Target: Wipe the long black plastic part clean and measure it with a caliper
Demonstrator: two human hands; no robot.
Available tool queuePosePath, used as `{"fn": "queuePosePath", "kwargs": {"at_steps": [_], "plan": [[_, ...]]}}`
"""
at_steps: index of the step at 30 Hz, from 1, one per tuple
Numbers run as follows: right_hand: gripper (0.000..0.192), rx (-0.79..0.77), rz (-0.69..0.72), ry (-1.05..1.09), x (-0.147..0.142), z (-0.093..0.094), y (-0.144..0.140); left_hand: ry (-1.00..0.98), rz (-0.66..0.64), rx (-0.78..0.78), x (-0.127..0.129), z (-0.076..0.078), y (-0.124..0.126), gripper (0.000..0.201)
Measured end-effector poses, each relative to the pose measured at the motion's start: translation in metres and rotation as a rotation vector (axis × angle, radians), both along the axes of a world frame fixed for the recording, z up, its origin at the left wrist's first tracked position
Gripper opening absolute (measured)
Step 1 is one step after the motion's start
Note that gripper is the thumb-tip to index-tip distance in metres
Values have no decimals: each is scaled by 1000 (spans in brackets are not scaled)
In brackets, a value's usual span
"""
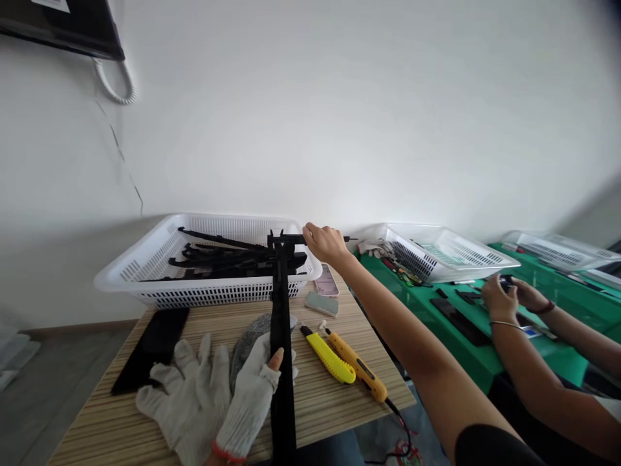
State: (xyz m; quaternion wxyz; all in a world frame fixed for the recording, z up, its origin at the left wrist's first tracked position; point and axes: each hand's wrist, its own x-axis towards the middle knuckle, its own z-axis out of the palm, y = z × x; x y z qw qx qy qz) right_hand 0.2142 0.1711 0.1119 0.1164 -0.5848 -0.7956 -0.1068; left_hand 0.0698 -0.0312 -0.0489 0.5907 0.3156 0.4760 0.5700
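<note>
Head view shows a wooden desk [334,395] carrying a white basket [145,275] of black parts, and a long black bar [282,349] running from the near edge up to the basket's rim. The left hand [250,401], in a white knit glove with the thumb tip bare, is closed round the bar's near half, while the bare right hand [324,243] pinches the far cross end over the basket; keeping both grips firm and the bar level should stop it twisting. Smaller things lie beside it: a loose glove [187,395], a yellow utility knife [328,355], an orange tool [358,367].
</note>
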Motion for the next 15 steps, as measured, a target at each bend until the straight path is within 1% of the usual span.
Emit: {"fn": "queuePosePath", "kwargs": {"at_steps": [4, 8, 11, 15], "plan": [[41, 19, 0, -19, 0, 0, -1, 81, -47, -5, 0, 8, -2, 66], [39, 34, -43, -2, 1, 2, -4, 101, -50, 3, 1, 15, -4, 64], [37, 34, -50, -5, 2, 1, -5, 96, -42, 4, 2, 13, -3, 63], [36, 36, -13, -27, 3, -4, -5, 82, -19, -1, 2, 7, -2, 61]]}}
